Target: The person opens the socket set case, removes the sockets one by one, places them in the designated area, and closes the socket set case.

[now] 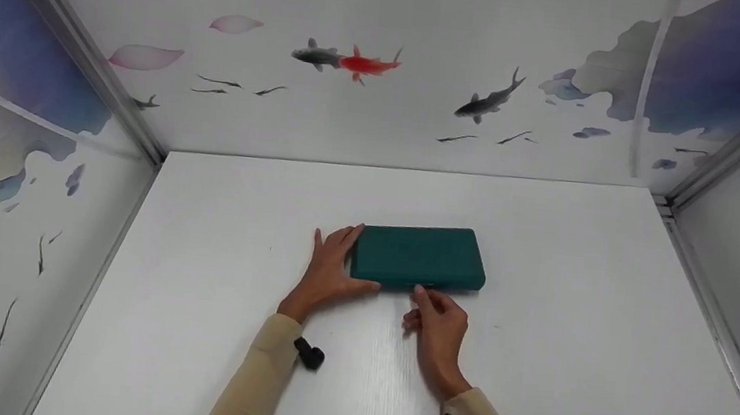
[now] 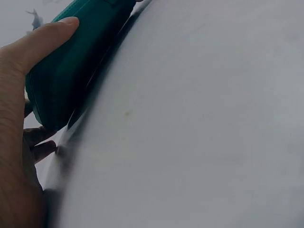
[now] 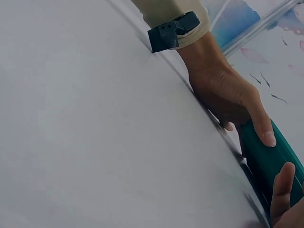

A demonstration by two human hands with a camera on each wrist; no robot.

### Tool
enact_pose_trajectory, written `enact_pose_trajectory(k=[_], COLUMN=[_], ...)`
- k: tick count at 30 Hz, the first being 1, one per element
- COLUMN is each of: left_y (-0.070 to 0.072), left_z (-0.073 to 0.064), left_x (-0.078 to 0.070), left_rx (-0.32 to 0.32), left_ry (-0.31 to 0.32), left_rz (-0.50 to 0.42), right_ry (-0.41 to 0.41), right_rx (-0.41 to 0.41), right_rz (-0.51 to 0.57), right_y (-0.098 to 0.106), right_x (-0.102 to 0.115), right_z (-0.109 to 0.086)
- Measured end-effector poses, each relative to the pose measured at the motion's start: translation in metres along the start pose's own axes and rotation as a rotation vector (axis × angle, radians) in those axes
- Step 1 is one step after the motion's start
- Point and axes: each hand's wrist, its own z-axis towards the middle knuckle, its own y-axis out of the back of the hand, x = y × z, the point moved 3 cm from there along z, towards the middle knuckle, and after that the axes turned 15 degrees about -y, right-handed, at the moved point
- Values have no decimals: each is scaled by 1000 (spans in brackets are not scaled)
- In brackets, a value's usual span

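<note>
A dark green, rounded rectangular case (image 1: 418, 255) lies closed on the white table. My left hand (image 1: 329, 273) grips its left end, thumb along the front side and fingers at the back corner. In the left wrist view the thumb (image 2: 57, 33) presses on the green case (image 2: 71, 71), with other fingertips past its end. At the middle of the front edge, my right hand (image 1: 440, 325) has its fingertips on the case, the other fingers curled beneath. The right wrist view shows one digit of the right hand (image 3: 284, 187) against the green side, near the left thumb.
The white table (image 1: 195, 299) carries the case and both forearms. Printed panels with fish and petals stand behind (image 1: 412, 129) and at the left (image 1: 113, 167) and right. Each beige sleeve has a small black device (image 1: 309, 354) at the wrist.
</note>
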Motion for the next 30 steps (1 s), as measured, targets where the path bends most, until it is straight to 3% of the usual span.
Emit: enact_pose_trajectory(k=[16,30], left_y=[-4,-2], left_z=[-4,-3], left_x=[0,-2], left_rx=[19,5], left_ry=[21,10], left_rz=[-14,-31], right_ry=[-166,-182], right_rx=[-33,-36], right_rz=[172,228], right_y=[-1,-2], right_x=[4,2], right_z=[6,8])
